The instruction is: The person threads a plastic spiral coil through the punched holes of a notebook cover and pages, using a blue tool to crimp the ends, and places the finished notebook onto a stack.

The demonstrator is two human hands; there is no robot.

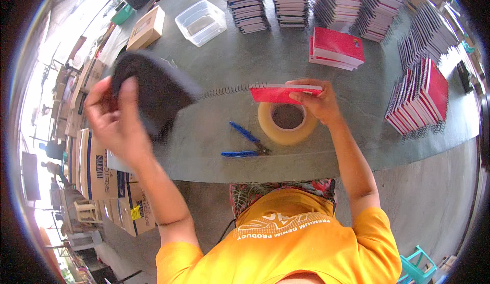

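My right hand (324,103) pinches a small red notebook (273,94) by its right end, holding it edge-up above the table. From its left end a dark wire spiral coil (222,91) stretches out to a black object (158,82), smeared by motion, whose kind I cannot make out. Around the left edge of that object, my left hand (120,115) is closed, with the thumb in front; it is blurred too. Just under the notebook lies a wide roll of clear tape (264,123). Blue-handled cutters (244,153) rest with handles spread, left of the tape.
The grey-green table (204,166) carries tall stacks of spiral notebooks (293,3) at the back. Red notebooks (337,49) lie behind my right hand, and more (421,97) stand far right. A clear plastic bin (200,22) and a carton (146,27) sit back left.
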